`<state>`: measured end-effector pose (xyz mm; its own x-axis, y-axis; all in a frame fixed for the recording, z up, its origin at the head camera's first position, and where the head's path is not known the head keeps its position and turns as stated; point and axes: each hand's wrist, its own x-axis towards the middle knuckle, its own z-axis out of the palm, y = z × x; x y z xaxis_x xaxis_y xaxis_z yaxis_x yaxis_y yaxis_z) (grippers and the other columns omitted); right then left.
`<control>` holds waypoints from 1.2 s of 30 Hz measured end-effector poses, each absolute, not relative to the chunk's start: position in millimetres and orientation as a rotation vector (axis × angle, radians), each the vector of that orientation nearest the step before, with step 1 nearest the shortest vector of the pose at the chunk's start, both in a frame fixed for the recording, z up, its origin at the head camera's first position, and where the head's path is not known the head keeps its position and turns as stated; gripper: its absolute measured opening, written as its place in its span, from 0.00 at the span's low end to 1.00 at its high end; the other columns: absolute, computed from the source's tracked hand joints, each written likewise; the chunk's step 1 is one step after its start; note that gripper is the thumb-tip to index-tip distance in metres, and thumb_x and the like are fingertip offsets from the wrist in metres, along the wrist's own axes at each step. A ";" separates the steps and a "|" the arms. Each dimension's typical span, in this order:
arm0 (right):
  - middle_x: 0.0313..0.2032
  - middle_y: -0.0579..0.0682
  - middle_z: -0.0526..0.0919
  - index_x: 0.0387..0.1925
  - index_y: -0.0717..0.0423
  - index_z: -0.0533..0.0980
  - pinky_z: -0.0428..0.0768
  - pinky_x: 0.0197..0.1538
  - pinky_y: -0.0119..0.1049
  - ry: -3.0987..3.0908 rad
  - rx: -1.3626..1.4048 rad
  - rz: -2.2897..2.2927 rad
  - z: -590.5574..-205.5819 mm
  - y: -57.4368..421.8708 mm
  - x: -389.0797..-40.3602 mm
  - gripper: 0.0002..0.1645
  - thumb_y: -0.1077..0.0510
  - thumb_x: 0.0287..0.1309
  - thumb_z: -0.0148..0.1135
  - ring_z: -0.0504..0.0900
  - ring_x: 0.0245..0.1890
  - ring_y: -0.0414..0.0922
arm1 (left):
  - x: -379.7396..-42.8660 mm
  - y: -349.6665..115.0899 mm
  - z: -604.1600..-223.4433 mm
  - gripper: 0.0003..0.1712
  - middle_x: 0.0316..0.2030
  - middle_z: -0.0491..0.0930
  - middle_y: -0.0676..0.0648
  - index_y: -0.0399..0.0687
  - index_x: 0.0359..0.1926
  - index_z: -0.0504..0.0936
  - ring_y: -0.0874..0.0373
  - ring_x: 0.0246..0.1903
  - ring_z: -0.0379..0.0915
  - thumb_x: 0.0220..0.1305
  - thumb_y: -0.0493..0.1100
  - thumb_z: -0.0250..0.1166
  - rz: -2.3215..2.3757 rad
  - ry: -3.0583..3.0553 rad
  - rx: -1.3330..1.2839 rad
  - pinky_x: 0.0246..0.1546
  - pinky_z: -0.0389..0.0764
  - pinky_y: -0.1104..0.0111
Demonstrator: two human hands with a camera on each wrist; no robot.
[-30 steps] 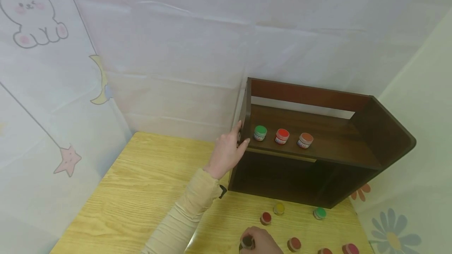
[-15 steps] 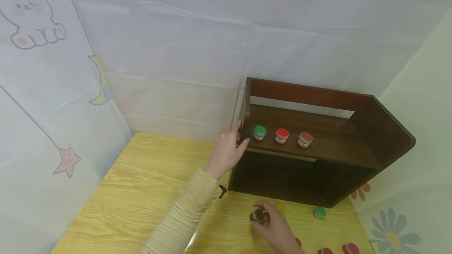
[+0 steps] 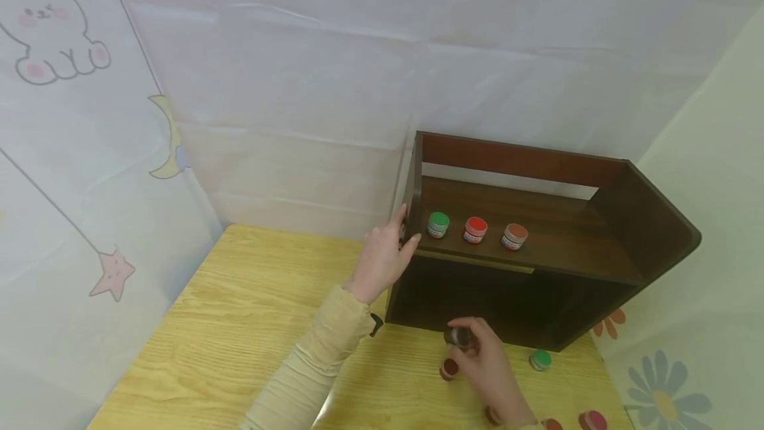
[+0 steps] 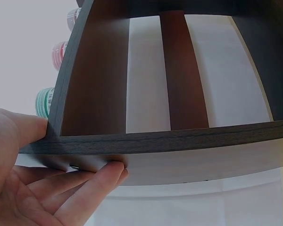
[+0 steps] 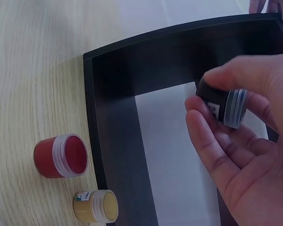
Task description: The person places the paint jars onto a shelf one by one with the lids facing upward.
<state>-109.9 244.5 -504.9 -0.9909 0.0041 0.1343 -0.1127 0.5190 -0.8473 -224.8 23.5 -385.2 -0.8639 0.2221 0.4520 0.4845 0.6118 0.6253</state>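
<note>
My left hand [image 3: 384, 254] holds the left side panel of a dark brown shelf [image 3: 573, 241]. In the left wrist view its thumb [image 4: 34, 128] touches the front edge, while the fingers lie along the panel's outer face. My right hand [image 3: 489, 363] pinches a small black paint jar [image 5: 217, 102] with a clear lid between thumb and fingers, in front of the shelf's lower compartment. On the upper board stand a green paint jar [image 3: 438, 225], a red paint jar [image 3: 475, 230] and an orange-brown paint jar [image 3: 514, 236], in a row.
On the wooden table [image 3: 262, 297], a dark red jar [image 3: 449, 369] and a yellow jar [image 5: 95, 206] stand before the shelf. Another green jar [image 3: 540, 360] is farther right, with a magenta jar [image 3: 593, 421] near the bottom. Printed white cloth [image 3: 298, 85] hangs behind.
My right hand has raised the black jar from the bottom of the head view and carried it forward and right, toward the shelf. The left hand keeps its place on the side panel.
</note>
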 end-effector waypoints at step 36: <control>0.47 0.54 0.79 0.66 0.59 0.69 0.79 0.39 0.24 -2.370 0.000 1.354 -499.3 259.9 -111.8 0.31 0.67 0.64 0.68 0.80 0.36 0.40 | -224.6 21.9 -384.9 0.37 0.11 0.67 0.52 0.32 0.74 0.63 0.66 0.07 0.56 0.73 0.44 0.65 -1.135 -2.531 -0.575 0.09 0.61 0.74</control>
